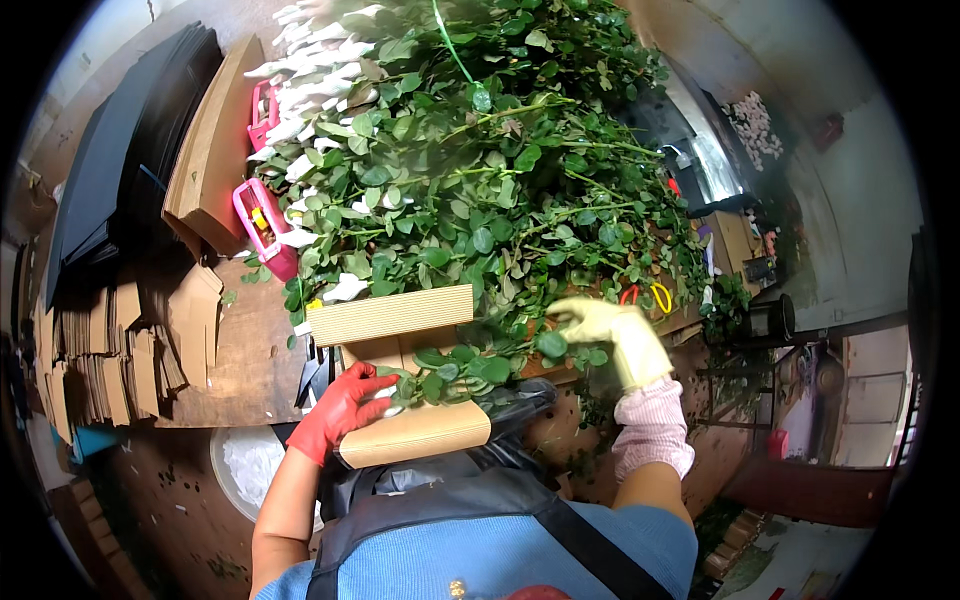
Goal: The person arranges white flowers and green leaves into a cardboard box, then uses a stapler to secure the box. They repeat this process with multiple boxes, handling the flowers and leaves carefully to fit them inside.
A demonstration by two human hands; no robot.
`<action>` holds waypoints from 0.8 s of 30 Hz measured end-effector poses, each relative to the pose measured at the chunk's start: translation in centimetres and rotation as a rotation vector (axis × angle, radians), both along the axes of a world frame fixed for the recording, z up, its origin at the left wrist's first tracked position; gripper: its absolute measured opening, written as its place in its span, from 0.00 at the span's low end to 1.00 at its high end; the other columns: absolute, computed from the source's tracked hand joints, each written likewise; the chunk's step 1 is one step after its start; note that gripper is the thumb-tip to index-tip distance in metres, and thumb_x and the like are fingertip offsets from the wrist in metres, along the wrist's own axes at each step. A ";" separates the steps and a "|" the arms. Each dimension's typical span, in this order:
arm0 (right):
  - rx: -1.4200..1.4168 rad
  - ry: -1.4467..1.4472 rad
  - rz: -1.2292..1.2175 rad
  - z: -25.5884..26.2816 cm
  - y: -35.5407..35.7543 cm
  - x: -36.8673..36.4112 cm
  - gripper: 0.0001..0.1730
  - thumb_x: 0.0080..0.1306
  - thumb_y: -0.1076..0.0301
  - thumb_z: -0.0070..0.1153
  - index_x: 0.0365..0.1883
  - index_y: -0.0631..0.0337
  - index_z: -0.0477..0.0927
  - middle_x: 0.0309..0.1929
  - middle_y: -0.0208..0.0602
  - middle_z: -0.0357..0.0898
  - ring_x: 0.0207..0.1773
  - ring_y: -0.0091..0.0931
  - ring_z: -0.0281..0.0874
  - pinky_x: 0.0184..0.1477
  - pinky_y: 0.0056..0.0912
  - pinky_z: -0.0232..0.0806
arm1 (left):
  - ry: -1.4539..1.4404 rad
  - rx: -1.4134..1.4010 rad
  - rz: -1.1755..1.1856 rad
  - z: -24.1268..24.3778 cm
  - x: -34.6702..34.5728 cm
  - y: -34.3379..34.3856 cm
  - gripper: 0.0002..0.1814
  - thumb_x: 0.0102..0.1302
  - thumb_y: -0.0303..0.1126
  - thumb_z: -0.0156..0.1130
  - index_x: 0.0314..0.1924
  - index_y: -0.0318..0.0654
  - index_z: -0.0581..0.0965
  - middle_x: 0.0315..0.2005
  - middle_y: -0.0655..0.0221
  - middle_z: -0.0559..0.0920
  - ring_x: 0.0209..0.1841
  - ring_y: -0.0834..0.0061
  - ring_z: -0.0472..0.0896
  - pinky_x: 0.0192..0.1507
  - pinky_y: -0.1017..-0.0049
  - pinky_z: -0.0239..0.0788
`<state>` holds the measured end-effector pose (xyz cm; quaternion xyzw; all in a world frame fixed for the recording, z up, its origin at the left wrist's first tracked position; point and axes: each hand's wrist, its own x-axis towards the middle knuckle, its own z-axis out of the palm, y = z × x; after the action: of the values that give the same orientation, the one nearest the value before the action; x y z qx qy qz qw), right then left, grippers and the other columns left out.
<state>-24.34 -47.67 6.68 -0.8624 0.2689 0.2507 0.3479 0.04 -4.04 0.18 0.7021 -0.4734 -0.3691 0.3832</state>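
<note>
My left hand (346,409), in a red glove, grips the white-wrapped end of a leafy stem (450,375) over a corrugated cardboard sheet (412,433) that stands folded up at the front and back. The stem's green leaves stretch to the right across the cardboard. My right hand (611,330), in a pale yellow glove with a striped sleeve cuff, is a little blurred, its fingers apart beside the leaves; nothing shows in its grip. Behind the cardboard lies a big heap of leafy stems (480,195), several with white-wrapped heads (322,90) at the left.
Pink tape dispensers (264,229) stand left of the heap. Further left are cut cardboard pieces (135,352), tall cardboard sheets (214,150) and black sheets (127,142). Yellow-handled scissors (661,298) lie near the right edge. A tub of white material (251,465) stands below the wooden table (251,360).
</note>
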 end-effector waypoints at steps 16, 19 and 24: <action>-0.936 -0.794 0.123 8.8 4.0 14.8 0.34 0.55 0.82 0.63 0.62 0.48 0.85 0.57 0.40 0.87 0.65 0.41 0.80 0.75 0.48 0.63 | -0.133 0.005 0.070 -3.1 -0.6 0.6 0.18 0.71 0.36 0.70 0.60 0.47 0.87 0.49 0.57 0.81 0.56 0.54 0.79 0.60 0.60 0.73; -0.937 -0.887 0.276 12.0 2.5 11.9 0.35 0.56 0.84 0.60 0.65 0.57 0.82 0.60 0.40 0.85 0.64 0.42 0.81 0.74 0.50 0.65 | -0.124 -0.052 0.056 -3.8 -0.8 0.2 0.18 0.70 0.34 0.70 0.60 0.46 0.87 0.49 0.57 0.81 0.54 0.53 0.80 0.60 0.61 0.73; -0.955 -1.109 0.250 17.6 2.8 8.1 0.25 0.60 0.82 0.53 0.57 0.66 0.82 0.53 0.47 0.88 0.57 0.43 0.85 0.68 0.52 0.70 | 0.076 -0.051 0.167 -3.3 -1.2 -0.5 0.21 0.66 0.28 0.72 0.60 0.45 0.86 0.47 0.58 0.82 0.50 0.55 0.81 0.56 0.63 0.75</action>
<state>-16.21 -44.86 24.32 -0.9439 0.0333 -0.3282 -0.0114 -1.16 -4.54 -3.08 0.7145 -0.4077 -0.3500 0.4481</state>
